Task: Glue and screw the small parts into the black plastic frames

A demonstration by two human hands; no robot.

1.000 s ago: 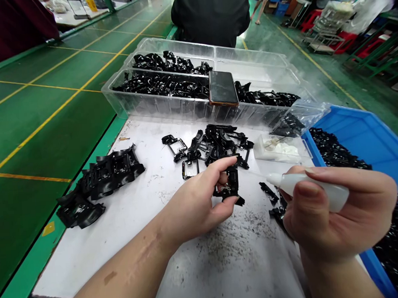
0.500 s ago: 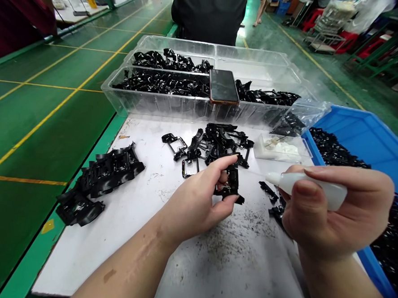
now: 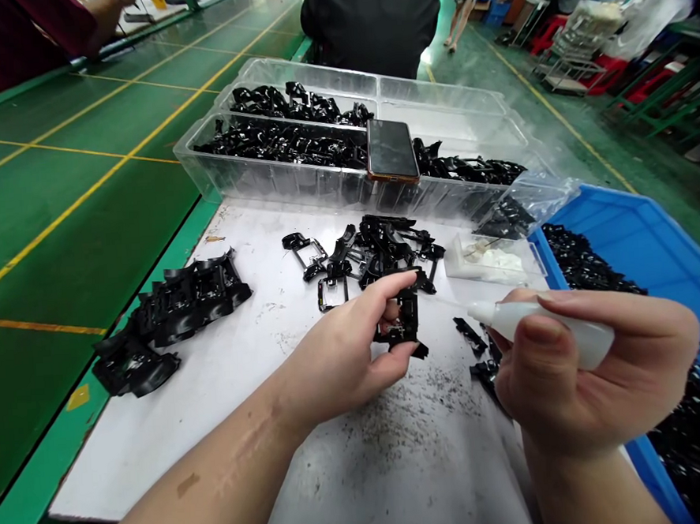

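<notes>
Black plastic frame [image 3: 404,322] is held up over the white counter [image 3: 399,480] by the left hand [image 3: 341,357], its fingers [image 3: 381,296] closed around the frame's sides, gripping it. Right hand [image 3: 575,367] grips a white squeeze bottle [image 3: 544,329], fingers wrapped around the body, nozzle tip [image 3: 475,311] aimed left toward the frame, small gap between them. Good handling here means a firm pinch on the frame and a steady tip held close. Loose black frames [image 3: 373,249] lie just beyond the hands, more stacked at left [image 3: 172,320]. Clear divided tray [image 3: 274,183] holds more black parts, a phone [image 3: 392,150] resting on top. Small tub of white material [image 3: 486,260] and a blue crate [image 3: 651,251] of black parts crowd the right hand's side.
</notes>
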